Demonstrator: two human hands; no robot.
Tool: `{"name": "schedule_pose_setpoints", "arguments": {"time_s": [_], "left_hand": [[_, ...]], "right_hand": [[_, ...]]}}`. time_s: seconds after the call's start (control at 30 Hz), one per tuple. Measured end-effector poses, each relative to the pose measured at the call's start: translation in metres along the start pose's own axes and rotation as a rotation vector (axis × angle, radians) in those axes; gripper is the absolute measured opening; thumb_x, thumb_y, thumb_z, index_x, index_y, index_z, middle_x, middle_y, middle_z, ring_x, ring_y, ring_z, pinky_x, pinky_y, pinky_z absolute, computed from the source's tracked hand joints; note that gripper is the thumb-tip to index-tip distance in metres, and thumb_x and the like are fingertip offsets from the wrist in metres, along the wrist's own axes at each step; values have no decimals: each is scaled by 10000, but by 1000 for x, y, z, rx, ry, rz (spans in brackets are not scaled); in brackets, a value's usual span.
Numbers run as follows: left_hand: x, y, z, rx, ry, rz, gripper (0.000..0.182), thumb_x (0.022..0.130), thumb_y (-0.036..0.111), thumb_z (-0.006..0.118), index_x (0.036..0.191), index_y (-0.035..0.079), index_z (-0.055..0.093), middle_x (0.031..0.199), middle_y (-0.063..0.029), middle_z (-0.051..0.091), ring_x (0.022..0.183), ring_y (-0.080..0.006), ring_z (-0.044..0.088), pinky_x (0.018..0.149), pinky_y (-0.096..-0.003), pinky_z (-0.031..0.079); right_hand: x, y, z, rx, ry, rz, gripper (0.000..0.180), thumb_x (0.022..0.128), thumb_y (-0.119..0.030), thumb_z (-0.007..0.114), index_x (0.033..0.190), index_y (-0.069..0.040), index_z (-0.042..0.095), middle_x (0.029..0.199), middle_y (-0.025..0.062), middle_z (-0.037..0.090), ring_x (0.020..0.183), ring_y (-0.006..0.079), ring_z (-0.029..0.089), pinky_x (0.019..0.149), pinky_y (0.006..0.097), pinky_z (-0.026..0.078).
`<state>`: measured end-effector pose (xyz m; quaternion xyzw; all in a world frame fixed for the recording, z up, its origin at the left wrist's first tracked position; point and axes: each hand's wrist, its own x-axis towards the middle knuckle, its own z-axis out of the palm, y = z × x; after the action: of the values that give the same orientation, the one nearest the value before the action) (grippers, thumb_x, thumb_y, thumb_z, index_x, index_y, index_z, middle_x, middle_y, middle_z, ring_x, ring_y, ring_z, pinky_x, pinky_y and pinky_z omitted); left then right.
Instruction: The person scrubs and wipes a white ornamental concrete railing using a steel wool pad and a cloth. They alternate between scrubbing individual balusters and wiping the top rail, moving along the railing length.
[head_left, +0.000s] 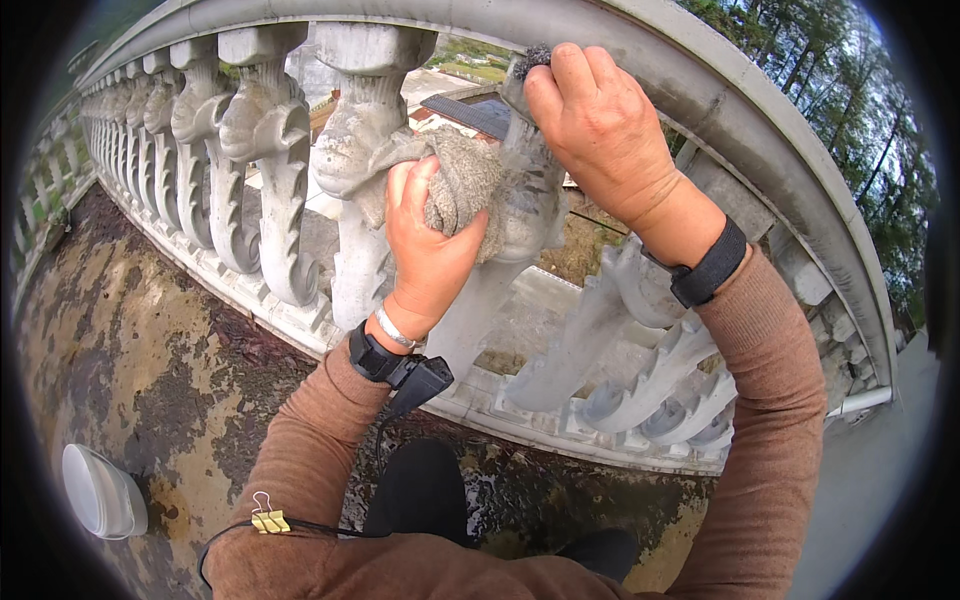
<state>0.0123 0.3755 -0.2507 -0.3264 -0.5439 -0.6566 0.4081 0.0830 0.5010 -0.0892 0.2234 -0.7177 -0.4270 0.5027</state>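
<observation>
My left hand (429, 225) grips a bunched grey terry cloth (469, 176) in front of a white carved baluster (536, 206). Part of the cloth also lies against the baluster to its left (349, 150). Higher up, my right hand (596, 124) holds a dark steel-wool scrubbing pad (534, 58) at the top block of the same baluster, just under the handrail (660, 75). Most of the pad is hidden by my fingers. Dark smudges mark the baluster below the pad.
A long curved row of balusters (281, 180) runs off to the left on a white base rail. On the stained wet floor (180, 375) at left stands a white plastic bucket (105, 491). A cable with a yellow binder clip (270, 521) crosses my left sleeve. Trees rise beyond the railing.
</observation>
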Motion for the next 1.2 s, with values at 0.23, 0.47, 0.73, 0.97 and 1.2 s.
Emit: {"name": "schedule_pose_setpoints", "arguments": {"time_s": [0.23, 0.47, 0.73, 0.97, 1.2], "left_hand": [[1, -4, 0, -13, -21, -9, 600, 570, 37, 755, 1121, 43, 519, 1051, -143, 491, 989, -352, 507, 865, -407, 417], [9, 5, 3, 17, -33, 0, 585, 559, 32, 749, 1101, 47, 530, 1040, -142, 496, 978, -360, 504, 855, -413, 416], [18, 1, -3, -99, 23, -36, 560, 658, 10, 738, 1157, -6, 485, 1075, -143, 496, 998, -310, 523, 902, -359, 417], [69, 52, 65, 186, 180, 193, 605, 621, 165, 797, 1159, 126, 524, 1088, -120, 449, 1036, -361, 413, 883, -448, 363], [25, 85, 94, 315, -162, 684, 461, 668, 183, 697, 1116, 167, 590, 1118, -113, 580, 1092, -351, 527, 920, -498, 391]], "right_hand": [[-41, 15, -63, 0, -72, 104, 271, 656, -26, 612, 925, -26, 577, 897, 101, 493, 796, 235, 533, 635, 310, 488], [27, -10, -7, 35, -23, -31, 144, 666, -120, 583, 792, -56, 557, 867, 79, 476, 794, 202, 504, 661, 281, 477], [-59, 22, -54, -35, -266, 103, 142, 659, -78, 592, 787, -56, 535, 871, 90, 467, 796, 224, 509, 689, 309, 482], [-141, 11, -160, 161, -233, 508, 334, 694, 102, 637, 1008, -8, 601, 935, 145, 502, 806, 294, 533, 686, 362, 466], [-197, -19, -222, 208, -322, 582, 397, 658, 131, 654, 1027, -7, 604, 917, 145, 493, 786, 295, 514, 662, 353, 450]]}}
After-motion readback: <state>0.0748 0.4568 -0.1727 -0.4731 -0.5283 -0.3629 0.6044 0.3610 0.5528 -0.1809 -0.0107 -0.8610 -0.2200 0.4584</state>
